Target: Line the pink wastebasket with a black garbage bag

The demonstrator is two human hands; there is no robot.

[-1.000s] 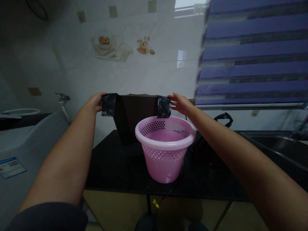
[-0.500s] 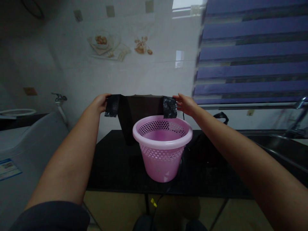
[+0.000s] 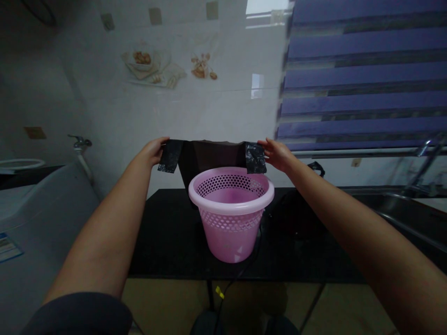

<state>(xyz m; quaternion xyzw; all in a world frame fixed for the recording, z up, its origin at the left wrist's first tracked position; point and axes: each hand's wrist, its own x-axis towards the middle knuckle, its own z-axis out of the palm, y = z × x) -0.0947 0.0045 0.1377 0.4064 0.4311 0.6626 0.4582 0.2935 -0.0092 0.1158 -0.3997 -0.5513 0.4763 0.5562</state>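
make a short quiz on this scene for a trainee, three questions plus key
1. Multiple choice: the body of the black bag hangs on which side of the pink basket? a) near b) far c) underneath
2. True or false: the pink basket lies tipped on its side.
3. Fill in: the left hand and right hand hold opposite ____ of the bag's top.
Key: 1. b. 2. False, it stands upright on the counter. 3. Ends.

1. We can read no words, numbers or brands.
2. We see a blue-and-white label (image 3: 10,247) on the pale appliance (image 3: 52,221) at far left, cut by the picture's edge; its print is too small and blurred for us.
3. We make out no lettering on the yellow tag (image 3: 220,292).
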